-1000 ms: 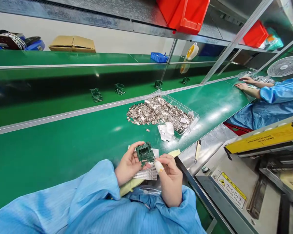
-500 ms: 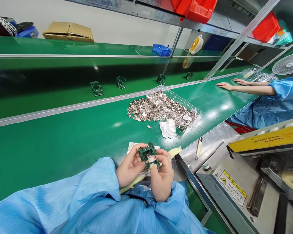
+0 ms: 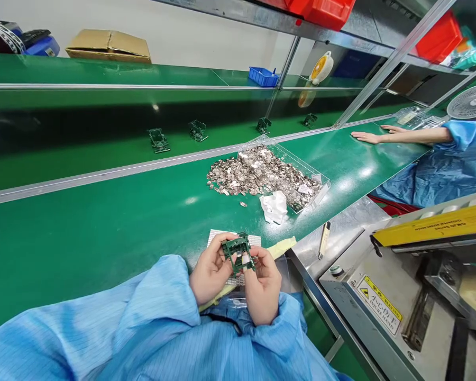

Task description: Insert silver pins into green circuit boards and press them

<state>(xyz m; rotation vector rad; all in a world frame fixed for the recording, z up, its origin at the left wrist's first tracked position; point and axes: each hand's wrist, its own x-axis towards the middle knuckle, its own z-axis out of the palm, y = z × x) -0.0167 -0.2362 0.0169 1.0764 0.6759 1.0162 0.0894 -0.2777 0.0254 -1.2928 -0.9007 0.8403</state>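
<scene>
Between my two hands is a green circuit board frame [image 3: 236, 246] with an open middle, held up over the near edge of the bench. My left hand [image 3: 209, 272] is closed on its left side, thumb at the lower edge. On the right side, my right hand [image 3: 264, 280] grips it with the thumb, which has a white covering on its tip. Beneath the hands lie a white sheet with a grid of small pieces [image 3: 216, 236] and a strip of yellow material [image 3: 282, 246]. The sheet is partly hidden by my hands.
A heap of small metal parts [image 3: 238, 177] spills from a clear tray [image 3: 321, 194], with crumpled white paper [image 3: 274, 207] beside it. Several green board pieces [image 3: 158, 140] stand along the back. At right are a cutter knife [image 3: 324, 241], a machine [image 3: 376, 301] and a co-worker's hands [image 3: 365, 137].
The circuit board frame has tilted a little between my hands and shifted slightly left. Both hands keep their hold. The camera view has moved slightly.
</scene>
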